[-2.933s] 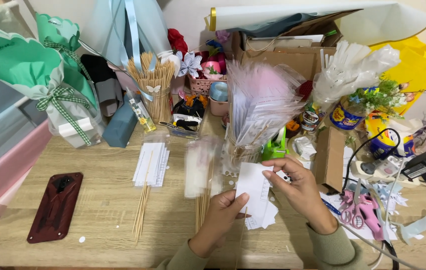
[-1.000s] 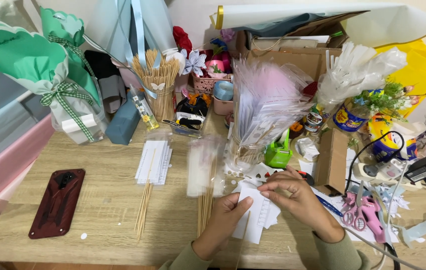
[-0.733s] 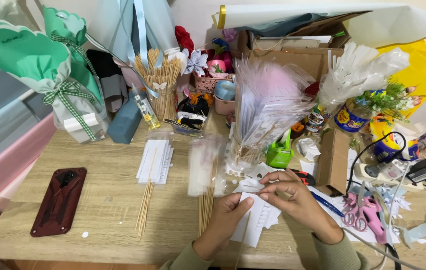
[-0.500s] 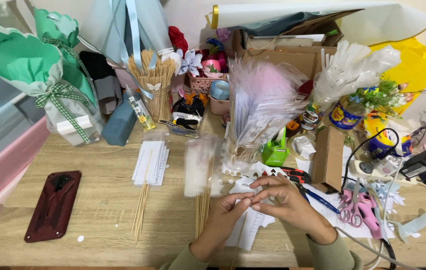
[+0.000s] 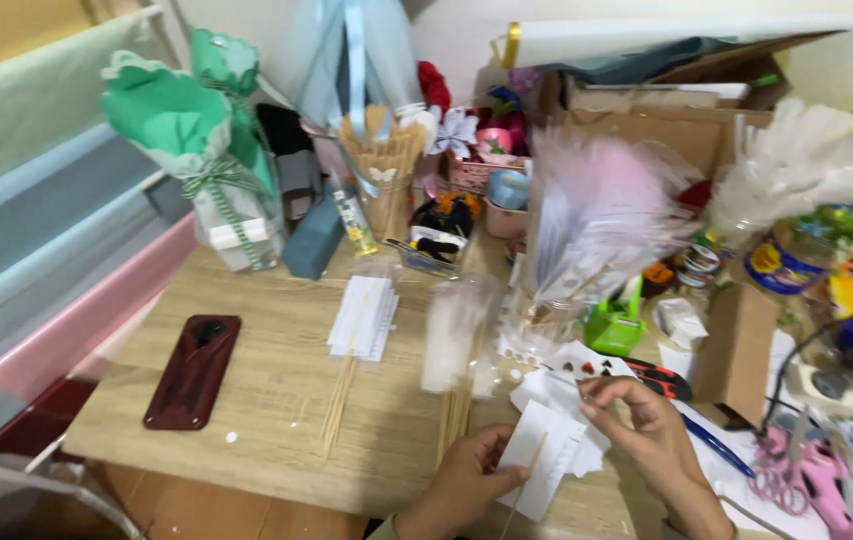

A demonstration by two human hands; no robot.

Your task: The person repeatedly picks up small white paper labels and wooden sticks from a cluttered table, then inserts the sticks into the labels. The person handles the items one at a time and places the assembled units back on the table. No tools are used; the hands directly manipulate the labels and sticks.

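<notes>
Left hand: the left hand sits at the bottom edge of the wooden table, its fingers closed on the lower part of a white paper sheet.
Right hand: the right hand is just right of the sheet, fingertips pinched together at its upper corner.
Paper sheet: the sheet lies tilted between both hands with a thin wooden skewer against it, over more white paper pieces.
Close by: a bundle of wooden sticks under a clear wrapper lies just left of the hands; a green plastic tool stands behind them.
Further left: a stack of white cards on skewers, then a dark red phone case lying flat.
Right edge: pink-handled scissors.
Back of table: a clear cup of wooden sticks, a spray of pale pink feathers, and a green paper-wrapped bouquet cone.
</notes>
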